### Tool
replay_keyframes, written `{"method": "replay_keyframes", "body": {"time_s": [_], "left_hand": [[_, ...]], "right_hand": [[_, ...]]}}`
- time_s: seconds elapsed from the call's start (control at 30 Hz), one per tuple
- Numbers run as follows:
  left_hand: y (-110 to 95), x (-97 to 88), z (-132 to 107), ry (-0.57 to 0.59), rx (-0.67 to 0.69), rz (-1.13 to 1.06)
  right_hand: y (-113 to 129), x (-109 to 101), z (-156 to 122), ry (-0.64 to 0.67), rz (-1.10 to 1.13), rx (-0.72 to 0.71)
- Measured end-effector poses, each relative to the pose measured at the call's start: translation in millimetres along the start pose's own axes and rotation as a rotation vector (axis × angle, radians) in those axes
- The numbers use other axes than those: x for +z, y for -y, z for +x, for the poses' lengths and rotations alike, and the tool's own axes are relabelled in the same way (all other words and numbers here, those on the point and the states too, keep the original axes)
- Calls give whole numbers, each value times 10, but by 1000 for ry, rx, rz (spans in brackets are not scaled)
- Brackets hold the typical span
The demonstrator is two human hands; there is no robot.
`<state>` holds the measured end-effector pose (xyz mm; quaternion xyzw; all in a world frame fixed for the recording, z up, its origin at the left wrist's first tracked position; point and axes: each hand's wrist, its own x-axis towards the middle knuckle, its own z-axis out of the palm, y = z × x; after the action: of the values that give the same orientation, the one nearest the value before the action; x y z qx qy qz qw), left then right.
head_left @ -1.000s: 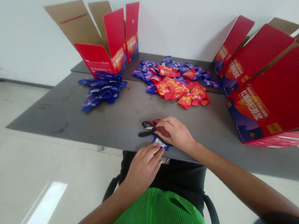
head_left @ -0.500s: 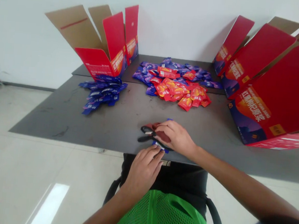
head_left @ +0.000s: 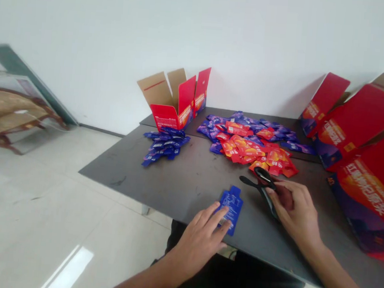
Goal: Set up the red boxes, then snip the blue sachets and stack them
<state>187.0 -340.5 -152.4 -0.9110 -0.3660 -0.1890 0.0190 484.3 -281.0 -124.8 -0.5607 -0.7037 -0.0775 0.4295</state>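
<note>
A flat blue sachet (head_left: 234,205) with pale print lies near the table's front edge, its narrow spout-like end pointing away from me. The fingers of my left hand (head_left: 205,234) are stretched out and rest on its lower left part, partly covering it. To the right, my right hand (head_left: 295,210) is closed round a black and reddish-brown object (head_left: 265,177) with a black loop at its end. Its exact kind is unclear, and my fingers hide part of it. It is held apart from the sachet.
Blue sachets (head_left: 165,145) are piled at the left by an open red carton (head_left: 164,115). Red sachets (head_left: 244,149) lie over more blue sachets (head_left: 213,130) at the back middle. Large red cartons (head_left: 371,185) line the right side. A wooden bench (head_left: 14,116) stands on the floor far left.
My right hand has moved right, away from the sachet, with the black and reddish-brown object. The sachet shows more fully beside my left fingers. The view has turned left and up.
</note>
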Motion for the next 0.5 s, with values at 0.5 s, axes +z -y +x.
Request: {"method": "replay_keyframes", "body": {"time_s": [0.5], "left_hand": [[465, -754, -161, -481, -27, -71]], "right_hand": [[-349, 63, -133, 20, 145, 262]]}}
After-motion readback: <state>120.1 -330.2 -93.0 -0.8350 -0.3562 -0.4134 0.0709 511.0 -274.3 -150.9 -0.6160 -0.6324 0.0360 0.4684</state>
